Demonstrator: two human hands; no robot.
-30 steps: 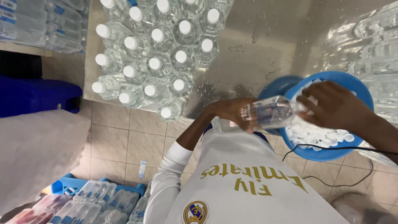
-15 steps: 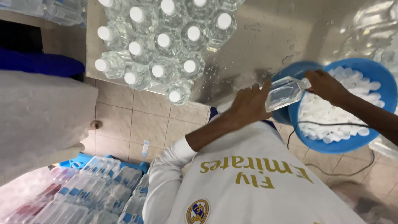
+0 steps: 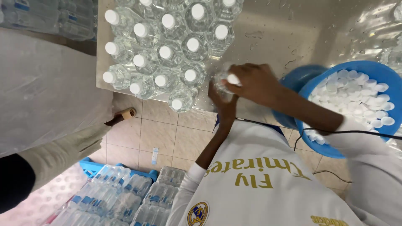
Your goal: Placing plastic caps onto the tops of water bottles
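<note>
- Bottle (image 3: 222,81): one, upright on the wet counter (image 3: 293,29), beside about fourteen capped bottles (image 3: 167,50).
- Your left hand (image 3: 224,102) wraps it; right hand (image 3: 255,83) presses its white cap (image 3: 233,78).
- One blue bowl (image 3: 356,138) holds many caps.

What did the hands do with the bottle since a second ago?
The bottle went from lying sideways over the blue bowl to standing on the wet metal table, next to the capped bottles. The right hand now covers its cap; the left hand still grips it. The bowl stayed put.
</note>
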